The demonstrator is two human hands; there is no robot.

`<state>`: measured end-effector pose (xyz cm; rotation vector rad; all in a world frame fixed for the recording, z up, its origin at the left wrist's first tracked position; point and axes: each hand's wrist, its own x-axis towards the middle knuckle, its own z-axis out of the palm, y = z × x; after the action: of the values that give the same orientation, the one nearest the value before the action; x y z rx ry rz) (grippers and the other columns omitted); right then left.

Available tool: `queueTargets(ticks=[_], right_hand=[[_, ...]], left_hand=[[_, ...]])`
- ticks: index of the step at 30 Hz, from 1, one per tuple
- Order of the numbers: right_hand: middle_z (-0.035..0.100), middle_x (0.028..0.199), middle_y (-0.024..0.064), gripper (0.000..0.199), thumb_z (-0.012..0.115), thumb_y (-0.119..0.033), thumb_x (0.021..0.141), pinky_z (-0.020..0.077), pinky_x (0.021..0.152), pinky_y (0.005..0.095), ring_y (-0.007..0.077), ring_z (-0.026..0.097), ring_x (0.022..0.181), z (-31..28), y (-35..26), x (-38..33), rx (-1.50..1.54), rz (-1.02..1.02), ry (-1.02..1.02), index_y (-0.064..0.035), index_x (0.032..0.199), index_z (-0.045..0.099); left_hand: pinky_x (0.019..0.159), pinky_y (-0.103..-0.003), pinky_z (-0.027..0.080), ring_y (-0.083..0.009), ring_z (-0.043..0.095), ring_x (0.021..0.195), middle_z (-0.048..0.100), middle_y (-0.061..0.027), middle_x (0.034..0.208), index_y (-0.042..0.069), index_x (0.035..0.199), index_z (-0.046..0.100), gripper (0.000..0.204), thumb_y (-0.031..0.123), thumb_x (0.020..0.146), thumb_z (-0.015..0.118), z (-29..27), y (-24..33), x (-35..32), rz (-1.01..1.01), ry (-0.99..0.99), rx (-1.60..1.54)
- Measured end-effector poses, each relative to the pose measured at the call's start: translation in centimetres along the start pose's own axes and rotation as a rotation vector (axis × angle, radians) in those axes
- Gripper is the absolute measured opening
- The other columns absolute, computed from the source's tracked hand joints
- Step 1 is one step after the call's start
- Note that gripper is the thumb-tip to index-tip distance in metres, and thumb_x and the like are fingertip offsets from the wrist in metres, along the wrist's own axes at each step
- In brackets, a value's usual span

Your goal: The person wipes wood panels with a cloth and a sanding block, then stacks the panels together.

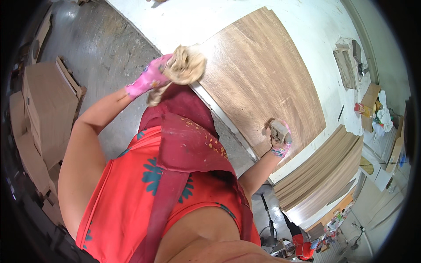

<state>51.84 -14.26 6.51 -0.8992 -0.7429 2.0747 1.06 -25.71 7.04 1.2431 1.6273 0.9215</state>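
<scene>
My left hand (156,73), in a pink flowered glove, is closed around a crumpled beige rag (187,65). The rag hangs down past my fingers, close to the left edge of a wood-grain panel (258,65). That panel lies flat on a white tabletop (175,22). Over the panel's near right part is my right hand (276,140), wearing a similar pink patterned glove. Its fingers are curled around a small greyish-beige piece (279,129); I cannot tell whether it is a folded cloth or a block.
To the right lies a stack of long wood-grain boards (318,171). Weathered wooden blocks (345,66) sit farther back on the tabletop. Cardboard boxes (50,105) stand on the concrete floor (109,44) at left. Another person in red (302,246) appears at the lower right.
</scene>
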Motion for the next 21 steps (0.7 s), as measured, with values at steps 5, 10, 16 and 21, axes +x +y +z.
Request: queueTargets(ticks=[5, 10, 16, 21], right_hand=[[0.055, 0.119, 0.0205, 0.077, 0.072, -0.044, 0.073, 0.0516, 0.088, 0.0459, 0.0344, 0.054, 0.109, -2.9, 1.0, 0.5, 0.204, -0.085, -0.184, 0.0071, 0.124, 0.045], [0.044, 0.129, 0.0216, 0.062, 0.063, -0.028, 0.084, 0.0424, 0.098, 0.049, 0.0392, 0.045, 0.116, -1.1, -0.1, 1.2, 0.582, -0.143, -0.029, 0.003, 0.132, 0.039], [0.047, 0.124, 0.0211, 0.062, 0.062, -0.026, 0.084, 0.0424, 0.095, 0.0438, 0.034, 0.048, 0.113, 4.9, -1.0, 6.4, 0.399, -0.072, -0.207, 0.002, 0.134, 0.038], [0.059, 0.114, 0.0134, 0.058, 0.064, -0.042, 0.08, 0.0512, 0.084, 0.0373, 0.0244, 0.058, 0.102, 21.5, 0.6, 9.7, -1.275, -0.356, 0.09, -0.0062, 0.123, 0.054]], left_hand=[[0.096, -0.031, 0.043, -0.0189, 0.052, 0.115, 0.053, -0.0117, 0.126, 0.003, 0.122, 0.054, 0.057, 0.008, 0.069, 0.078, -1.5, -1.9, -5.4, 0.0, 0.08, 0.095], [0.11, -0.044, 0.023, -0.0309, 0.031, 0.131, 0.036, -0.0162, 0.139, 0.003, 0.132, 0.041, 0.08, 0.056, 0.075, 0.063, 5.8, 3.0, -0.4, 0.521, -0.222, -0.529], [0.099, -0.036, 0.036, -0.0233, 0.051, 0.107, 0.051, -0.0123, 0.12, 0.004, 0.118, 0.051, 0.062, 0.032, 0.068, 0.074, 17.4, 2.5, 4.1, 0.83, -0.07, 0.073], [0.087, -0.036, 0.041, -0.0238, 0.054, 0.096, 0.056, -0.0108, 0.105, 0.005, 0.105, 0.055, 0.045, 0.027, 0.068, 0.071, 16.5, 1.5, 3.4, 0.626, -0.214, -0.167]])
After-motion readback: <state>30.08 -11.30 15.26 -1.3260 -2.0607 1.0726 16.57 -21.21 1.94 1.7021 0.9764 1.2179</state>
